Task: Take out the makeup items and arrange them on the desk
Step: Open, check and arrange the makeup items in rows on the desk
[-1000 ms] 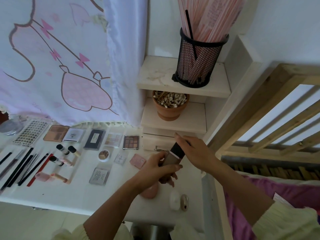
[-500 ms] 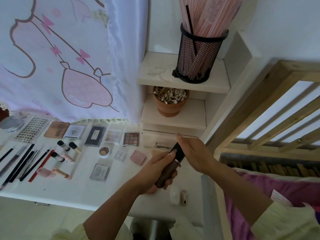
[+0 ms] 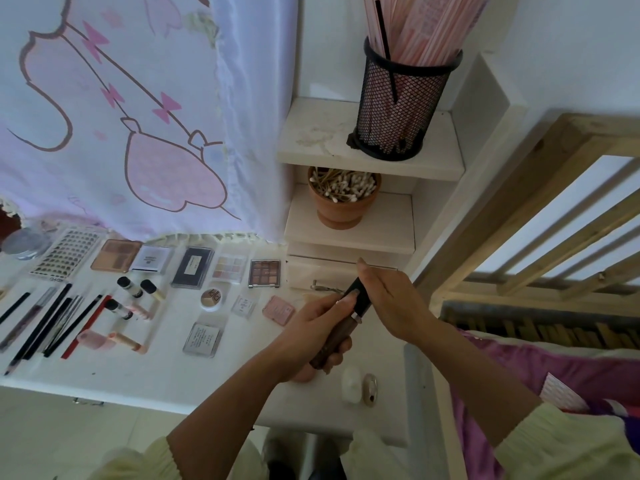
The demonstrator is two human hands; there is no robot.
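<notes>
Above the right part of the white desk (image 3: 166, 379), both hands hold a brown makeup tube with a black cap (image 3: 341, 329). My left hand (image 3: 311, 336) grips its brown body. My right hand (image 3: 389, 303) grips the black cap end. Laid out on the desk to the left are eyeshadow palettes (image 3: 264, 273), small compacts (image 3: 203, 339), several black pencils (image 3: 52, 323) and small black-capped bottles (image 3: 133, 289). A pink compact (image 3: 278, 310) lies just left of my hands.
A white oval item (image 3: 350, 384) and a gold one (image 3: 370, 389) lie near the desk's front right. A terracotta pot of cotton swabs (image 3: 343, 202) and a black mesh holder (image 3: 398, 102) stand on shelves behind. A wooden bed frame (image 3: 519, 202) is to the right.
The tube has tilted from nearly upright to a diagonal lean, cap end up and to the right, and both hands have shifted slightly with it.
</notes>
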